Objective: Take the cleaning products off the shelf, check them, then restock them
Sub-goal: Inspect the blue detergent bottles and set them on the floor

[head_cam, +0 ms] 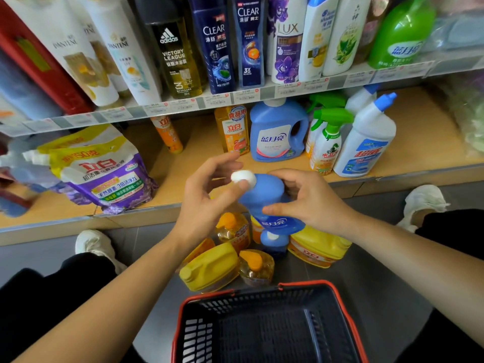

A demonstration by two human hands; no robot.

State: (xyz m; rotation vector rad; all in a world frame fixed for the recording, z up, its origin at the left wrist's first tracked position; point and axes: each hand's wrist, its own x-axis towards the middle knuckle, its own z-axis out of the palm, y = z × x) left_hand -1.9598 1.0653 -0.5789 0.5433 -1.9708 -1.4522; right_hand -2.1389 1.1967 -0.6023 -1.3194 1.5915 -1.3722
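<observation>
Your right hand [309, 203] grips the blue detergent bottle [264, 195] round its body, fingers curled over the label. It holds the bottle tilted in the air in front of the lower shelf [183, 166]. Your left hand [209, 197] pinches its white cap [243, 178] at the fingertips (thumb plainly against it). Beneath the bottle, yellow jugs [209, 268] and orange-capped bottles [255, 265] lie on the floor [379, 258], just beyond the red-rimmed basket [343, 307].
</observation>
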